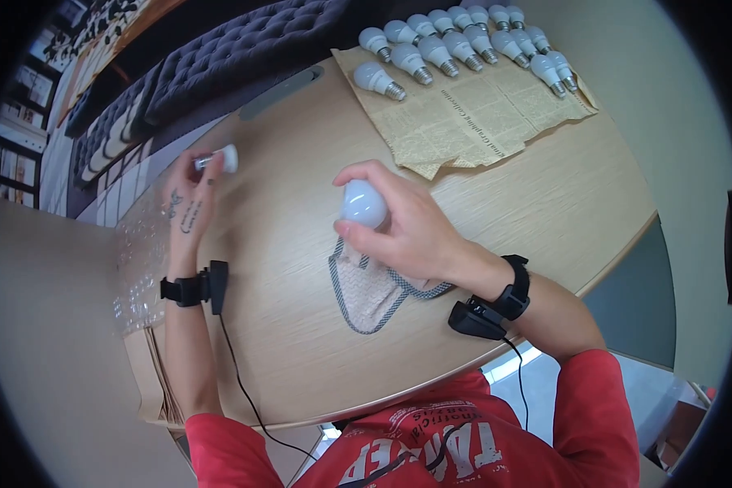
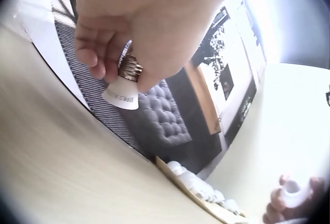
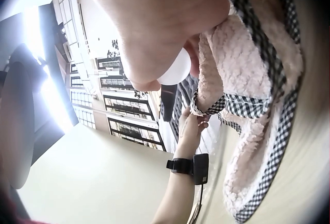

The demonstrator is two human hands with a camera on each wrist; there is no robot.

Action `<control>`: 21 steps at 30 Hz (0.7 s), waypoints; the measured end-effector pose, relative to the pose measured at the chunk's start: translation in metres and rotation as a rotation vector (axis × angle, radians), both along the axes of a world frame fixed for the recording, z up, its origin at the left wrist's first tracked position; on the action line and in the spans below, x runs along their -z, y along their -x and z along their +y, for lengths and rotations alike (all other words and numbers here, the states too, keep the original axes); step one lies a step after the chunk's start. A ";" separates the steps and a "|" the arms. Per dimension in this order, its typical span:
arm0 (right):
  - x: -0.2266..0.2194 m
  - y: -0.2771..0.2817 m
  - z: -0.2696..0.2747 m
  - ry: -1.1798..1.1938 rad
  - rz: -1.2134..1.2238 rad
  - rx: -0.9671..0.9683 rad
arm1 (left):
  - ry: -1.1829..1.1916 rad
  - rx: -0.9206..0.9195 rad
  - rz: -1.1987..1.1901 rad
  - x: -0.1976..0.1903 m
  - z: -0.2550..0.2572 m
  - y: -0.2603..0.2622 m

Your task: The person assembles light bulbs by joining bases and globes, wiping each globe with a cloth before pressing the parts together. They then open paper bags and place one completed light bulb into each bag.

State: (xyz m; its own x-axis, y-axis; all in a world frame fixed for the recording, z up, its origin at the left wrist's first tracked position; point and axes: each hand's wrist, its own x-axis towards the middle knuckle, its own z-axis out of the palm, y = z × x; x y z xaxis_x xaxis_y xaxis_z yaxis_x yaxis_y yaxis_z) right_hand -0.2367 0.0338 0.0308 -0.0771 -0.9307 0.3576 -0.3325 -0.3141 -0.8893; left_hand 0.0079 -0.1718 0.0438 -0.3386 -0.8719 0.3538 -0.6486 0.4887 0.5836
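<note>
At the table's left side, the left hand [image 1: 193, 191] pinches a bulb base [image 1: 228, 159] by its metal screw end. The left wrist view shows the screw and flared white collar [image 2: 121, 93], collar downward, in the fingers of the left hand [image 2: 142, 20]. Near the middle, the right hand [image 1: 419, 228] grips a rounded white dome [image 1: 364, 203] between thumb and fingers. Its rim looks hollow in the left wrist view. Under the right hand lies a pink fleecy cloth [image 1: 366, 291] with checkered edging; the cloth [image 3: 240, 59] is beside the dome [image 3: 178, 69] in the right wrist view.
Several white bulbs [image 1: 411, 58] lie in rows on printed brown paper [image 1: 472, 134] at the back right. Clear plastic packaging [image 1: 142, 252] and folded brown paper [image 1: 148, 378] sit along the left edge. Cables run from both wrist cameras.
</note>
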 end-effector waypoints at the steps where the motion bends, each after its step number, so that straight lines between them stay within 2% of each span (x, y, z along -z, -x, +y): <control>1: 0.001 0.000 -0.001 0.019 0.006 0.018 | -0.049 0.061 0.082 -0.005 0.016 0.009; 3: 0.008 0.000 -0.003 0.080 0.018 0.052 | -0.207 0.151 0.195 -0.015 0.044 0.023; 7: 0.007 -0.004 -0.002 0.057 -0.109 0.076 | -0.443 0.321 0.413 -0.024 0.078 0.038; 11: 0.003 -0.003 0.001 0.083 -0.079 0.085 | -0.600 0.392 0.468 -0.025 0.101 0.048; 21: 0.001 -0.004 0.003 0.179 -0.034 -0.014 | -0.732 0.479 0.603 -0.017 0.128 0.064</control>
State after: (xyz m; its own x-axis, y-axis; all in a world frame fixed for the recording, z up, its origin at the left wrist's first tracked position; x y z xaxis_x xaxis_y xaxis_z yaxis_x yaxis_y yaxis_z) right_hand -0.2328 0.0369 0.0297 -0.0799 -0.8533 0.5153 -0.2975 -0.4730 -0.8293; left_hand -0.0561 -0.0433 0.0608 -0.6465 -0.7626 0.0209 0.0133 0.0161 0.9998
